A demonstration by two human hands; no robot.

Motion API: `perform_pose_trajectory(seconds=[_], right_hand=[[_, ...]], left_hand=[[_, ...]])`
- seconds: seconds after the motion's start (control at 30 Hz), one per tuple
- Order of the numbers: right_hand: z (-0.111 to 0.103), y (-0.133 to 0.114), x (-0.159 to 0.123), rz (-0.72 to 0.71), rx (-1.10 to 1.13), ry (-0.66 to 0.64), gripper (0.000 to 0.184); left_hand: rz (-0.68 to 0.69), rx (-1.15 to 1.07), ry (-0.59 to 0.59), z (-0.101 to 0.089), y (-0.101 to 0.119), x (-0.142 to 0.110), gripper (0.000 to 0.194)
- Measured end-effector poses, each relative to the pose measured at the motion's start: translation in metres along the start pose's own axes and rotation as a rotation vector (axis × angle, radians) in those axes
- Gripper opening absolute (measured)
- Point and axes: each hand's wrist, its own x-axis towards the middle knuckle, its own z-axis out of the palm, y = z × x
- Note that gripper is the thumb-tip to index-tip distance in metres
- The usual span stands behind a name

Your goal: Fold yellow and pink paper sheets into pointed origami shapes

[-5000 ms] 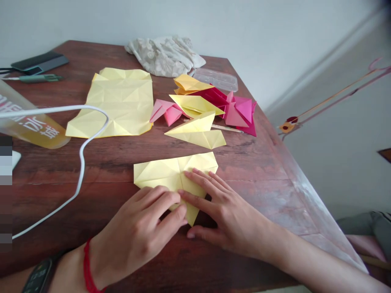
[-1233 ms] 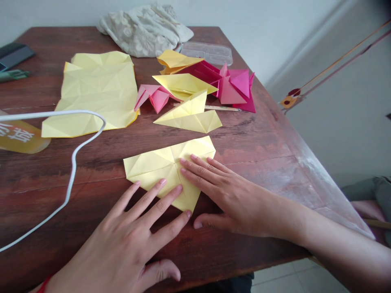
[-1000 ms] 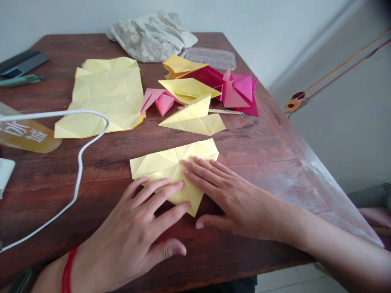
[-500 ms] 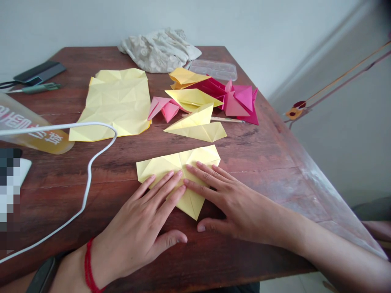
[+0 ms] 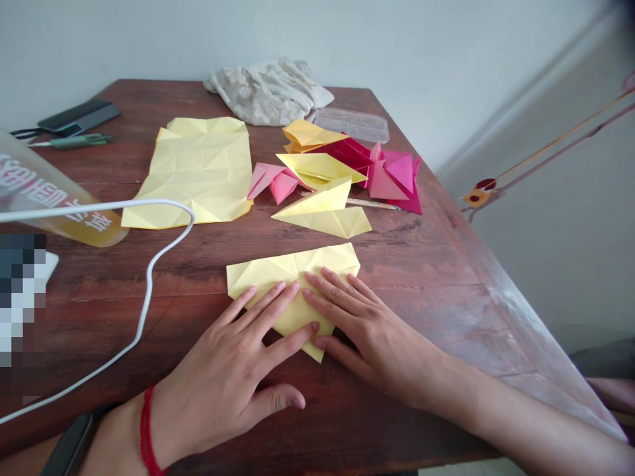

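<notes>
A creased, folded sheet of yellow origami paper [image 5: 292, 264] lies flat on the table, its lower end narrowing to a point near the table's front. My left hand [image 5: 233, 357] rests with spread fingers on its left part, the thumb out over bare wood. On the right part lie the outstretched fingers of my right hand [image 5: 367, 330], with its thumb against the pointed lower end. Both hands cover part of the paper. Just beyond it stands a folded pale yellow paper piece [image 5: 322, 215].
Behind are an unfolded yellow sheet [image 5: 198, 172], pink folded paper [image 5: 389, 175], a clear plastic box [image 5: 352, 125] and a crumpled cloth [image 5: 270, 92]. To the left, a white cable [image 5: 149, 284] curves past a drink cup [image 5: 64, 198]. A pen [image 5: 82, 141] lies near a dark power bank [image 5: 82, 118].
My left index finger has shifted toward the lower point of the paper. My right thumb has moved up onto that point. The view has shifted slightly.
</notes>
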Motion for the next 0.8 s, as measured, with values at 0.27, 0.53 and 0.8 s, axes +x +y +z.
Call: perform_pose_trajectory(seconds=[0.27,0.53,0.8], right_hand=[[-0.0026,0.0017,0.0006,-0.021,0.004,-0.007,0.061],[-0.0027,0.0011,-0.0008,-0.014,0.003,-0.021,0.062],[-0.0029,-0.0008,-0.0006,-0.004,-0.025,-0.061,0.063]], left_hand=[[-0.032,-0.002,0.009,0.0016,0.002,-0.0003,0.076],[-0.019,0.022,0.031,0.0043,0.0026,-0.0017,0.082],[-0.06,0.02,0.027,0.003,0.0043,0.0015,0.09]])
